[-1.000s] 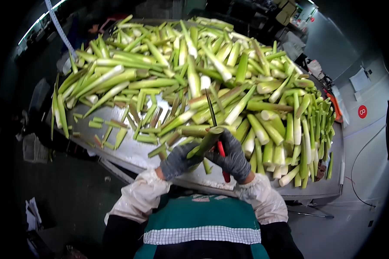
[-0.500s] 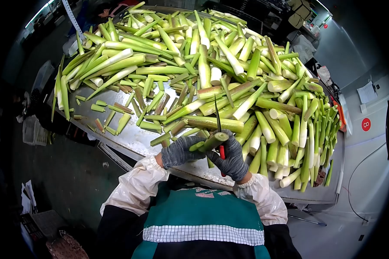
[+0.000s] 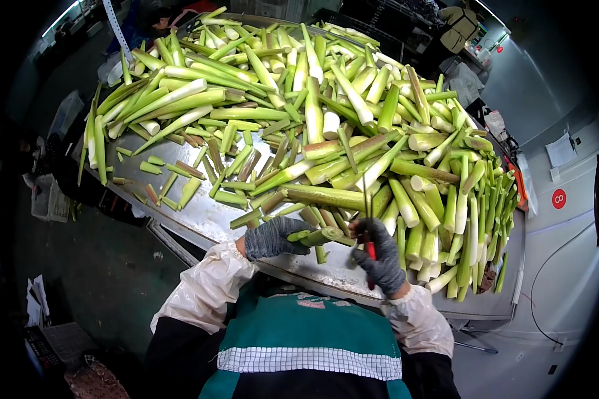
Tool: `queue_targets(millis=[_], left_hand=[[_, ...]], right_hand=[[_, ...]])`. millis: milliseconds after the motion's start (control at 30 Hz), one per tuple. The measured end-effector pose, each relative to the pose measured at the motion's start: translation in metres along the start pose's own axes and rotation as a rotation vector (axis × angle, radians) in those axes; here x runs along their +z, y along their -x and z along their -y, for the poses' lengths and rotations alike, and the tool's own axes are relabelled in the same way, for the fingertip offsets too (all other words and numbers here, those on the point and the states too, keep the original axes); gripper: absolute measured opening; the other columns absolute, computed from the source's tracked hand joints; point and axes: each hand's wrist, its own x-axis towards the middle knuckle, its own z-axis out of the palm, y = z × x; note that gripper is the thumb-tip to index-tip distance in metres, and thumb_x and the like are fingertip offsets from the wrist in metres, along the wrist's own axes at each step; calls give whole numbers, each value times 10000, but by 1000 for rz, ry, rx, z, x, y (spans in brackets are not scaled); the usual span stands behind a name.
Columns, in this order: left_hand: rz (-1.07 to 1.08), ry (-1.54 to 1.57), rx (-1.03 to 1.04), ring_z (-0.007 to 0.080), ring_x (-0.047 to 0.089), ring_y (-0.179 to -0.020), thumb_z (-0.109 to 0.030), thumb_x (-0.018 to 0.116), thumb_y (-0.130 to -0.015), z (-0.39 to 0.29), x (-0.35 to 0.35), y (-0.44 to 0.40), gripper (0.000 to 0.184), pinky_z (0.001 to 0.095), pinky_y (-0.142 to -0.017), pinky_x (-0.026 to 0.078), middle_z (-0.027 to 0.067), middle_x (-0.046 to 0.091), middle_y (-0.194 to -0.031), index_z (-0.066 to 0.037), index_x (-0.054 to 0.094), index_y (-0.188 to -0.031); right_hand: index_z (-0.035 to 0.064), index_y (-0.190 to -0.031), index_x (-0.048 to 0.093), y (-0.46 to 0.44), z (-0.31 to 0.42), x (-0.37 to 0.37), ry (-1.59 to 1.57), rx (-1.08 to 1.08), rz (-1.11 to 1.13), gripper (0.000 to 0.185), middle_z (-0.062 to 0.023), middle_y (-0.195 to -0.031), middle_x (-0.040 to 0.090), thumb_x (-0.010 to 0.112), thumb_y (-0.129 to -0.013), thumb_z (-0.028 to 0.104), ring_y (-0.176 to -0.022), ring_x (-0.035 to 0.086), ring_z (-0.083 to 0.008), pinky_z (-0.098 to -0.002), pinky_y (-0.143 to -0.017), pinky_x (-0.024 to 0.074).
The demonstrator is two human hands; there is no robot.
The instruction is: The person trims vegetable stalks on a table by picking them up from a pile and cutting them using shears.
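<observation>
Wearing a teal apron (image 3: 306, 326) at bottom centre, you've got your left hand (image 3: 271, 239) curled round a short green stalk (image 3: 322, 237), just below the middle of the frame. Look at it: green skin, and a paler, rounded cut end. That end faces right, and the long axis runs from your left hand out rightward, tipped slightly up the frame. Over to your right hand (image 3: 383, 259), wrapped firmly about a red-handled knife (image 3: 371, 251)! Its slim, dark blade (image 3: 367, 199) points to the top of the frame, just right of the stalk and apart from it. Beyond your hands comes the metal table (image 3: 209, 224), with trimmed offcuts (image 3: 190, 191) scattered at centre left. Farther up, a big heap of green-and-white stalks (image 3: 314, 113) fills the upper middle, spilling to the right. Past the table, a round red sign (image 3: 559, 199) marks the wall at far right.
</observation>
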Motion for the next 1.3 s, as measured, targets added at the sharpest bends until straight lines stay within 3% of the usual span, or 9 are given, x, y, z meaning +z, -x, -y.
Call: queue_targets(millis=[67,133,300,367,567,700,767,967,1300], left_hand=[[74,60,-82,119,547,-924,-38,650,-733,-1,-2,0,420,266,-819,444,39,590,-1034,-66,522,-1133],[84,94,-76,117,545,-920,-42,648,-737,2,-4,-1,418,266,-820,440,36,590,-1032,-66,521,-1134],[6,210,-39,147,564,-821,-156,688,-709,8,-2,-3,329,282,-756,449,54,614,-886,-81,582,-1012],[23,281,-155,145,568,-806,-155,686,-708,9,-3,-2,317,279,-745,454,51,613,-897,-87,587,-1001],[-30,-45,40,141,579,-803,-139,664,-719,-4,-9,-5,311,275,-746,456,61,617,-898,-99,583,-1017],[-56,3,80,139,579,-828,-138,656,-728,-18,-10,-7,343,274,-773,447,62,618,-921,-102,564,-1056],[76,17,-70,141,533,-997,-80,631,-755,-11,-13,-6,419,286,-889,396,52,572,-1092,-93,514,-1157],[1,49,99,174,566,-936,-127,649,-739,-28,-13,-6,423,303,-826,431,80,589,-1036,-101,523,-1142],[-78,-126,109,180,578,-836,-102,648,-717,-13,-7,-4,354,287,-752,454,68,600,-948,-80,555,-1057]], right_hand=[[30,-1100,452,10,-5,-20,-1,-32,-36,427,-96,-1047,493,591,-696,20,-960,493,-215,-312,-843,396],[77,-1095,487,16,0,-38,697,-155,41,488,-127,-944,510,626,-627,74,-869,517,-284,-382,-759,419],[166,-1061,534,3,35,-52,1136,-283,141,496,-131,-940,491,613,-575,106,-819,503,-294,-406,-738,389],[172,-1064,532,-13,50,-50,1253,-382,193,494,-130,-936,490,599,-580,99,-810,497,-284,-409,-730,385],[190,-1038,560,-53,58,-35,1227,-453,290,451,-128,-927,498,589,-595,108,-814,494,-292,-433,-746,373],[217,-1029,565,-71,59,-30,1250,-544,364,411,-120,-955,516,604,-626,142,-878,510,-295,-448,-794,370],[215,-1014,566,-79,59,-30,1283,-625,423,384,-115,-958,520,595,-639,136,-876,512,-292,-448,-796,371],[216,-998,567,-93,61,-26,1250,-660,521,323,-123,-920,525,563,-682,147,-807,517,-286,-425,-734,397],[201,-1027,558,-94,56,-31,1293,-645,608,306,-91,-747,497,520,-727,156,-676,508,-264,-378,-579,416]])
